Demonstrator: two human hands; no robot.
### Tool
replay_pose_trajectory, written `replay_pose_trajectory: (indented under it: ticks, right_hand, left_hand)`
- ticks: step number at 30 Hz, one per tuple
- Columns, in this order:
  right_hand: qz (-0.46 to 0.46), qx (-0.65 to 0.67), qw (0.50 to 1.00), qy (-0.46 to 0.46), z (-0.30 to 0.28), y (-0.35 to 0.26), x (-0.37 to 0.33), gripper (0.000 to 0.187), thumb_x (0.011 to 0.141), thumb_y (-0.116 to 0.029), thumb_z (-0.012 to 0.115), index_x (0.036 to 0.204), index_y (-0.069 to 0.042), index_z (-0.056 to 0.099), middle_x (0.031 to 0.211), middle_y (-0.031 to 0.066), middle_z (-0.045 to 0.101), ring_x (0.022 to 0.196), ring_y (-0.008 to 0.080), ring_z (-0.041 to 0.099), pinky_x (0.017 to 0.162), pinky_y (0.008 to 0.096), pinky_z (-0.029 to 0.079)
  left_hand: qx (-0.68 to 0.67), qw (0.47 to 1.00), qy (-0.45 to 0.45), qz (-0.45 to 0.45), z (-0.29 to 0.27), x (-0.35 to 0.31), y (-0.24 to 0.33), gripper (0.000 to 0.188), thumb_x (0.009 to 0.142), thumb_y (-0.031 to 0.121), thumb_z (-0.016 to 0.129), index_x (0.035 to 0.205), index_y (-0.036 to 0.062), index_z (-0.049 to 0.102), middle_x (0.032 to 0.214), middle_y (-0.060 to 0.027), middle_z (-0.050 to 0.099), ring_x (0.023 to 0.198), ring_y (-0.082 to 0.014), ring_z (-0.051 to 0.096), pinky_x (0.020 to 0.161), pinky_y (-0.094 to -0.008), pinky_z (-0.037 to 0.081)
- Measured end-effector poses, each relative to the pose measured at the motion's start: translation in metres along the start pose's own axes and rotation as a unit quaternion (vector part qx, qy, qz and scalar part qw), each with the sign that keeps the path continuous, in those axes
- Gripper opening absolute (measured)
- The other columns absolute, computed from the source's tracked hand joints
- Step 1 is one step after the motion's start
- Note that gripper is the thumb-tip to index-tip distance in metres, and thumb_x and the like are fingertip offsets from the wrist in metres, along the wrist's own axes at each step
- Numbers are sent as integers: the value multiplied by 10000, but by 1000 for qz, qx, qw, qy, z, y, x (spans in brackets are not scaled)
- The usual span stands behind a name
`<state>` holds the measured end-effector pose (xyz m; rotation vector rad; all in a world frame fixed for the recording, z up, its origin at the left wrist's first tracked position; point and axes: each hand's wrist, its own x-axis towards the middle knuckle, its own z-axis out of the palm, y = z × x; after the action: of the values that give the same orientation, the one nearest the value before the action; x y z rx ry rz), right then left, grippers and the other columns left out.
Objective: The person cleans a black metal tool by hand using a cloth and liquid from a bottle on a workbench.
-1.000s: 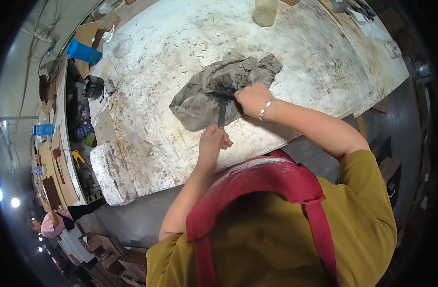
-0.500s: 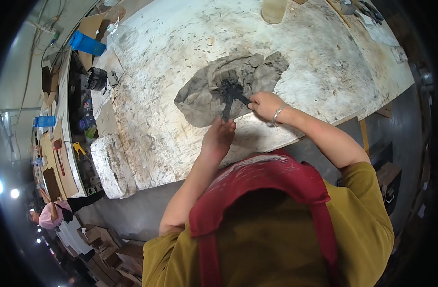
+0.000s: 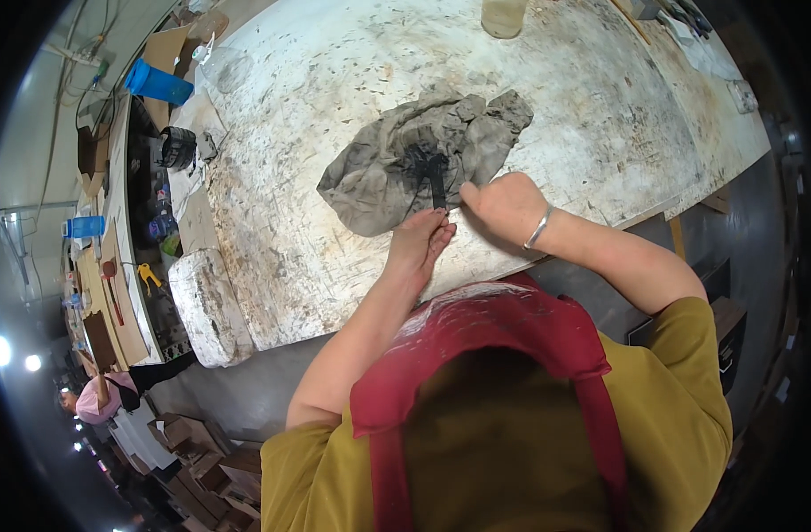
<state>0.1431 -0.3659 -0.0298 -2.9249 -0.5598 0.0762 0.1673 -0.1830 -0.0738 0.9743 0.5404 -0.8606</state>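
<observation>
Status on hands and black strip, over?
Left hand pinching black strip. Right hand curled nearby, grip unclear. Strip lies over crumpled grey cloth. No blockage seen.

cloth (image 3: 361, 182) on table (image 3: 281, 222) | strip (image 3: 437, 191) over cloth | jar (image 3: 502, 18) behind | cup (image 3: 159, 82) left, perhaps on cardboard (image 3: 170, 49)

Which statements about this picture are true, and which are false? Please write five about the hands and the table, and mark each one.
1. The grey cloth lies on the worktable. True.
2. The silver bracelet is on the left wrist. False: the silver bracelet is on the wrist of the right hand.
3. The left hand holds the near end of the black strip. True.
4. The blue cup is to the right of the grey cloth. False: the blue cup is to the left of it.
5. A see-through container stands beyond the grey cloth. True.
</observation>
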Motion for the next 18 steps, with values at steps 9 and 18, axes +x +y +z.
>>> replay_pose_trajectory:
  ticks: [9, 18]
  right_hand:
    - [-39, 0, 996, -83, 7, -9, 4, 139, 768, -121, 503, 799, 6, 552, 661, 148, 623, 597, 287, 639, 499, 381, 490]
    - [-95, 7, 995, 27, 30, -3, 21, 116, 755, -131, 510, 742, -16, 507, 567, 119, 585, 508, 264, 614, 422, 376, 452]
  left_hand:
    - [128, 989, 11, 67, 8, 6, -6, 94, 880, 82, 512, 823, 8, 519, 658, -53, 544, 543, -124, 529, 495, -221, 443]
    - [117, 987, 52, 93, 15, 5, -5, 98, 887, 104, 497, 815, 39, 483, 645, -35, 519, 517, -120, 504, 466, -219, 409]
